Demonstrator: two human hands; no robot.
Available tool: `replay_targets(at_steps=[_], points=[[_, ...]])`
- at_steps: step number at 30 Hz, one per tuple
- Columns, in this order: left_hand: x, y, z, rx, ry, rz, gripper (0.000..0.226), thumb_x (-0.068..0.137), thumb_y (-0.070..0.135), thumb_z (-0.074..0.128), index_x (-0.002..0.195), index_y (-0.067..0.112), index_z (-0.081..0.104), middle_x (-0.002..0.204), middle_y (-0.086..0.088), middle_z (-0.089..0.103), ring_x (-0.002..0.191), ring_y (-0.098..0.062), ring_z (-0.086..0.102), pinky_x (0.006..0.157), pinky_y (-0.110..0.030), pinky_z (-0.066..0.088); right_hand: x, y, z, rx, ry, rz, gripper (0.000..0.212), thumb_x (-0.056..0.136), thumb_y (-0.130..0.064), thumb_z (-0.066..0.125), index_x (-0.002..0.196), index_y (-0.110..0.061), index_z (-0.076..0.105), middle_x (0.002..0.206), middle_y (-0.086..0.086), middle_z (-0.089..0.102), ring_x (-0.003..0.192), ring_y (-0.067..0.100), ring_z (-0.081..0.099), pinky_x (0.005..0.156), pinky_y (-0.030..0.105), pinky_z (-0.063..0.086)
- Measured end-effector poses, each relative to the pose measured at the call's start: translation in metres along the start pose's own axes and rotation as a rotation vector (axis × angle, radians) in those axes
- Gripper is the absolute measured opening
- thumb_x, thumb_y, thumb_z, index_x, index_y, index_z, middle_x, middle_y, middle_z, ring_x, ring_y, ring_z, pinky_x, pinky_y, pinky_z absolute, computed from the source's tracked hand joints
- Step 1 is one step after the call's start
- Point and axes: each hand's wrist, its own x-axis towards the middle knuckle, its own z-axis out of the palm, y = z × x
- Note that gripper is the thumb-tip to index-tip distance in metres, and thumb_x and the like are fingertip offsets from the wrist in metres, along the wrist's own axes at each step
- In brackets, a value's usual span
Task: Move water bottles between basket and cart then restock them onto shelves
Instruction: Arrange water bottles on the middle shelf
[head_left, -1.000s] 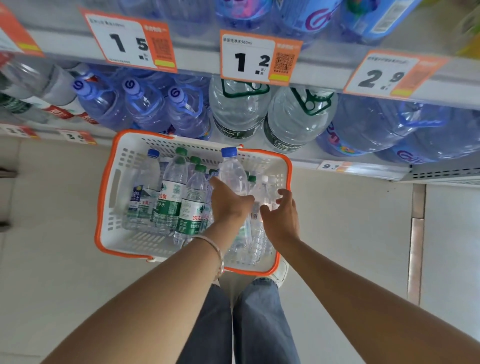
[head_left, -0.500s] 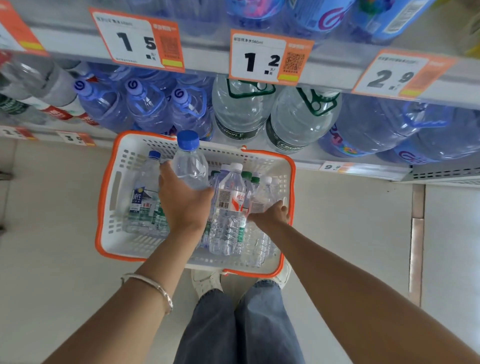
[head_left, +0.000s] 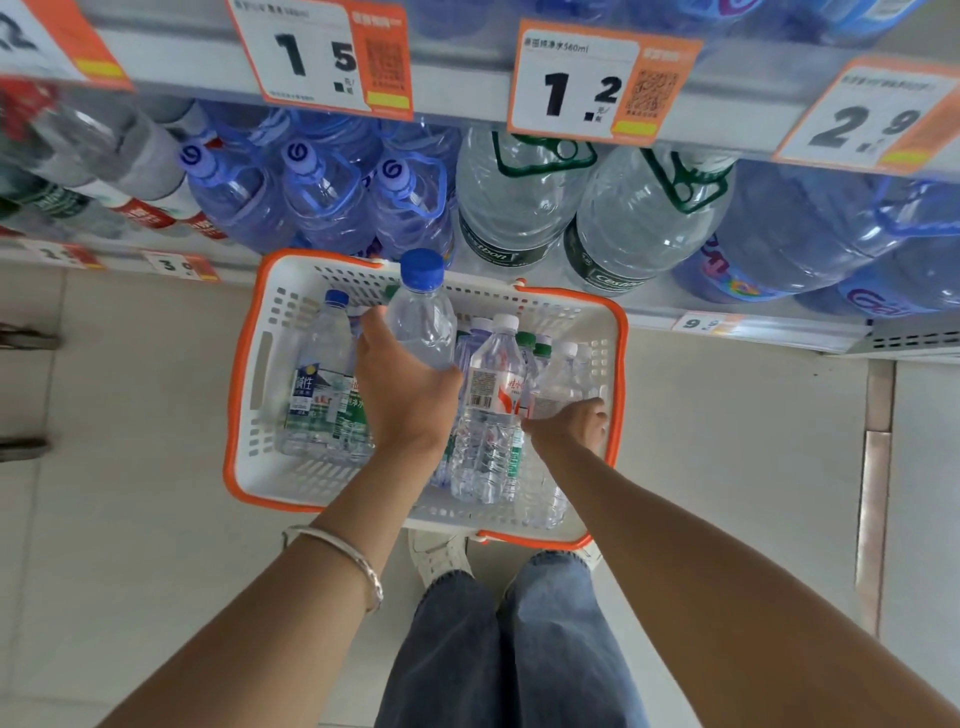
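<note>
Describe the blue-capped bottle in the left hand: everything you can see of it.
The blue-capped bottle is clear plastic with a round blue cap on, no label in view. It is roughly upright, held over the white, orange-rimmed basket. The left hand grips its lower body, hiding the base.

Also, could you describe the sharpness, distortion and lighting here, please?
Head view: wide-angle bend fans the price tags outward; the left hand and its blue-capped bottle are sharp; the bottles at far left are smeared; light is soft and even, with mild glare on the clear jugs.
</note>
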Motion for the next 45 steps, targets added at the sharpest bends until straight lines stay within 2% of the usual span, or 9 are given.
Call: replay_targets(at_steps=[6,9,13,19,25,33,38,42,45], points=[[-0.008,0.020,-0.007,-0.044,-0.004,0.054,0.079,0.065,0.008,0.079,0.134,0.010,0.041,0.122,-0.008,0.055,0.107,-0.024,0.056,0.088,-0.036,0.051,-0.029,0.006,-0.030,0.069,0.085,-0.061,0.087,0.065,-0.022,0.086,0.132,-0.004,0.034,0.136,0.014,0.040,0.126,0.031,0.039,0.111,0.041,0.035],[-0.016,0.038,-0.016,-0.052,-0.023,0.043,0.078,0.065,0.010,0.080,0.133,0.013,0.041,0.116,-0.006,0.059,0.098,-0.022,0.060,0.075,-0.033,0.052,-0.056,0.004,-0.048,0.277,0.219,-0.168,0.086,0.061,-0.027,0.087,0.128,-0.007,0.037,0.130,0.010,0.044,0.119,0.030,0.044,0.104,0.044,0.042],[-0.031,0.072,-0.043,-0.072,-0.062,0.064,0.067,0.066,0.006,0.077,0.122,0.020,0.043,0.105,0.002,0.061,0.087,-0.017,0.059,0.063,-0.023,0.042,-0.099,-0.023,-0.094,0.554,0.383,-0.257,0.080,0.059,-0.023,0.088,0.123,-0.007,0.043,0.122,0.009,0.046,0.111,0.028,0.046,0.093,0.031,0.039],[-0.057,0.137,-0.093,-0.053,-0.090,0.206,0.044,0.076,0.012,0.070,0.100,0.033,0.039,0.097,0.006,0.061,0.087,-0.020,0.062,0.072,-0.037,0.054,-0.166,-0.061,-0.174,0.516,0.365,-0.422,0.078,0.063,-0.023,0.085,0.127,-0.008,0.041,0.126,0.009,0.045,0.116,0.029,0.045,0.097,0.040,0.041],[-0.093,0.221,-0.161,-0.065,-0.151,0.272,0.067,0.069,0.006,0.074,0.125,0.020,0.040,0.102,0.003,0.060,0.090,-0.023,0.060,0.074,-0.035,0.051,-0.255,-0.076,-0.261,0.512,0.342,-0.567,0.082,0.061,-0.023,0.085,0.129,-0.006,0.042,0.129,0.010,0.044,0.119,0.029,0.045,0.101,0.041,0.041],[-0.164,0.303,-0.240,-0.167,-0.082,0.335,0.062,0.069,0.014,0.075,0.122,0.027,0.045,0.108,0.002,0.065,0.094,-0.023,0.064,0.074,-0.035,0.053,-0.337,-0.074,-0.375,0.476,0.308,-0.687,0.089,0.057,-0.036,0.089,0.127,-0.008,0.042,0.128,0.010,0.049,0.115,0.030,0.052,0.092,0.047,0.049],[-0.207,0.352,-0.289,-0.235,-0.017,0.374,0.058,0.073,0.019,0.072,0.124,0.020,0.046,0.110,-0.003,0.065,0.098,-0.027,0.063,0.080,-0.042,0.053,-0.394,-0.079,-0.454,0.444,0.320,-0.746,0.088,0.059,-0.028,0.091,0.128,-0.002,0.043,0.128,0.014,0.048,0.114,0.032,0.053,0.088,0.040,0.047],[-0.230,0.393,-0.332,-0.234,0.066,0.380,0.051,0.072,0.011,0.070,0.115,0.022,0.043,0.099,-0.003,0.061,0.089,-0.031,0.063,0.067,-0.040,0.053,-0.435,-0.087,-0.508,0.481,0.282,-0.831,0.087,0.058,-0.025,0.093,0.127,-0.005,0.044,0.124,0.011,0.051,0.107,0.030,0.056,0.078,0.037,0.049],[-0.240,0.426,-0.362,-0.237,0.083,0.392,0.062,0.069,0.008,0.073,0.120,0.024,0.043,0.105,-0.004,0.062,0.094,-0.030,0.062,0.070,-0.035,0.050,-0.460,-0.100,-0.542,0.459,0.290,-0.909,0.087,0.056,-0.027,0.093,0.125,-0.007,0.045,0.121,0.009,0.052,0.107,0.029,0.056,0.086,0.042,0.052]])
